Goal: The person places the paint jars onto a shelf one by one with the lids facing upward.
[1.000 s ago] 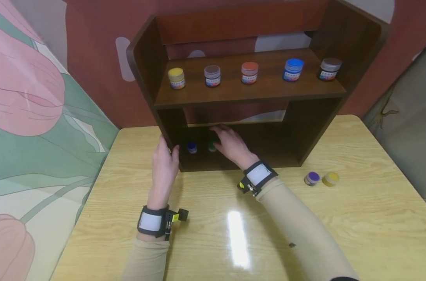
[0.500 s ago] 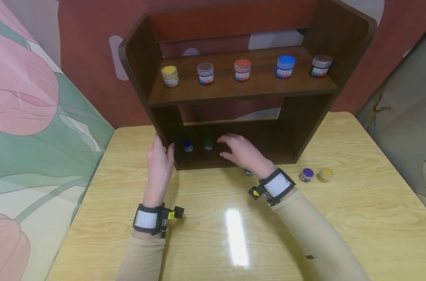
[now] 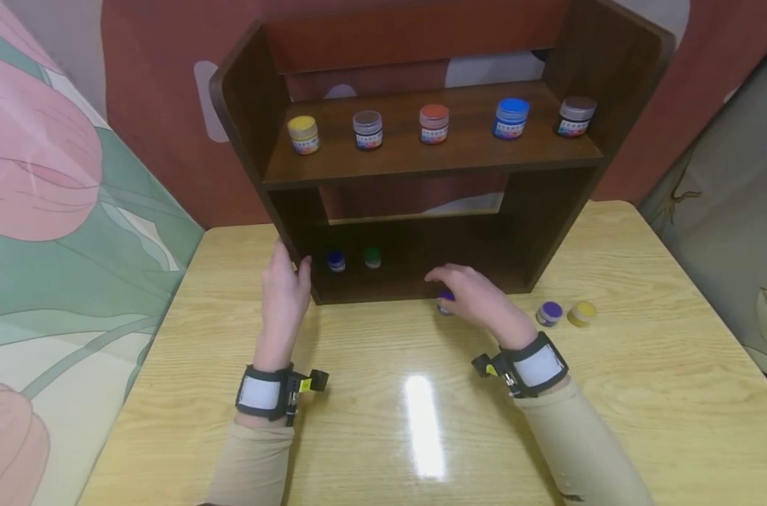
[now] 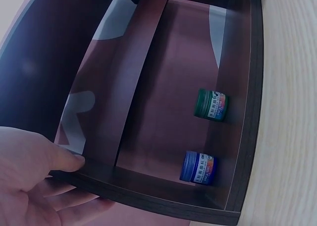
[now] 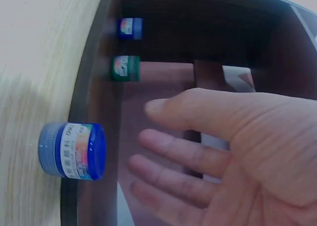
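My left hand (image 3: 284,295) grips the left side panel of a dark brown wooden shelf (image 3: 421,172), thumb (image 4: 67,159) on the inner side and fingers outside. My right hand (image 3: 478,299) is held with fingers loosely bent, nothing between them, above a blue-violet paint jar (image 3: 446,303) on the table at the shelf's front edge. The right wrist view shows this labelled paint jar (image 5: 72,150) apart from the fingertips. On the lower board stand a blue jar (image 3: 336,261) and a green jar (image 3: 373,258), side by side toward the left.
On the upper board a row holds yellow (image 3: 304,135), dark (image 3: 367,130), red (image 3: 434,124), blue (image 3: 510,119) and brown-lidded (image 3: 575,117) jars. A purple-lidded jar (image 3: 549,314) and a yellow jar (image 3: 582,314) stand on the wooden table (image 3: 358,422) to the right.
My right hand has let go of the green jar, which stays on the lower board, and has drawn back right to the blue-violet jar. My left hand keeps its grip on the shelf.
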Tool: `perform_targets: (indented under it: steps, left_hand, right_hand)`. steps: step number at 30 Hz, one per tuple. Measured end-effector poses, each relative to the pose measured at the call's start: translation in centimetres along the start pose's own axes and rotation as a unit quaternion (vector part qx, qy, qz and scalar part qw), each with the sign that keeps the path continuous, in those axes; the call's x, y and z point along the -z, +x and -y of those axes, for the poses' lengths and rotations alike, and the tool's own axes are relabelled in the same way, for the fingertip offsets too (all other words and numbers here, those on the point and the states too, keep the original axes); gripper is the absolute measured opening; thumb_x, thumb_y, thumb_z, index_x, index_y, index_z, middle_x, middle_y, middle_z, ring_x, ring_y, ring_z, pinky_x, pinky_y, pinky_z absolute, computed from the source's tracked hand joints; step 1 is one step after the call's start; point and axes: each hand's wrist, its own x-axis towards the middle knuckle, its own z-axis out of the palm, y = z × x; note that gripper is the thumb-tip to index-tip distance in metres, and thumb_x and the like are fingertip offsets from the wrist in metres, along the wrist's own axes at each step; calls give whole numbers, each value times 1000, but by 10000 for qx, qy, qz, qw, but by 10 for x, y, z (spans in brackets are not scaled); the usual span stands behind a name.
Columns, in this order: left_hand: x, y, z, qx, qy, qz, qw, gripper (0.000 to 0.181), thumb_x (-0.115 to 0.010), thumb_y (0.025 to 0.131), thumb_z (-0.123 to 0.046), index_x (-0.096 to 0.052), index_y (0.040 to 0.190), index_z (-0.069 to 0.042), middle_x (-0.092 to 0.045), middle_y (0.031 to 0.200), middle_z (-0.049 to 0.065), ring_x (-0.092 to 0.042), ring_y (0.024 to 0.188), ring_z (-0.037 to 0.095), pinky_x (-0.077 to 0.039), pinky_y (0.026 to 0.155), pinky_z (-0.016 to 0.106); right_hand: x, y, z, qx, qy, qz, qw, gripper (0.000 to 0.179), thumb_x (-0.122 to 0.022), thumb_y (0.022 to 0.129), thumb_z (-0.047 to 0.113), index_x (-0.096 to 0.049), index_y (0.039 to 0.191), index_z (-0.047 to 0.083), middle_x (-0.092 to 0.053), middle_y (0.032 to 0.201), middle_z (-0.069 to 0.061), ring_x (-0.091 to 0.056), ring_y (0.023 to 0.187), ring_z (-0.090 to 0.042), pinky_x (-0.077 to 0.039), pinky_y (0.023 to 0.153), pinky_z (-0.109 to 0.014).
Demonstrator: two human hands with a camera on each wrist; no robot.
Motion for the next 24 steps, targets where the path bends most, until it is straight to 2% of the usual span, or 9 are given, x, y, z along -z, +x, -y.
perform_targets:
  steps: [8,16,24]
  left_hand:
    - [0,0,0,-21,65,-3,10000,40,-60,99,-11,-47,134,4,-64,123,29,-65,115,43,-61,86,51]
    - [-1,0,1,-87,-1,46,10000,40,-60,99,-8,-46,134,5,-63,124,29,-64,116,43,-61,85,50]
    - [0,1,0,3,-45,79,10000,39,-59,100,-11,-47,133,3,-63,124,28,-64,115,43,-62,85,49]
  right_hand:
    - [-4,-10,-7,4,-226,-33,9997,39,-74,86,-2,-67,124,2,-65,127,-21,-63,118,-38,-54,101,-50]
    - [-15,-13,-15,312,-661,-126,9972,32,-78,82,0,-72,113,4,-67,120,-20,-66,109,-36,-57,96,-49]
    - [-28,-8,-15,770,-779,-439,9930,25,-67,84,-14,-74,98,5,-68,104,-16,-68,97,-31,-60,86,-42]
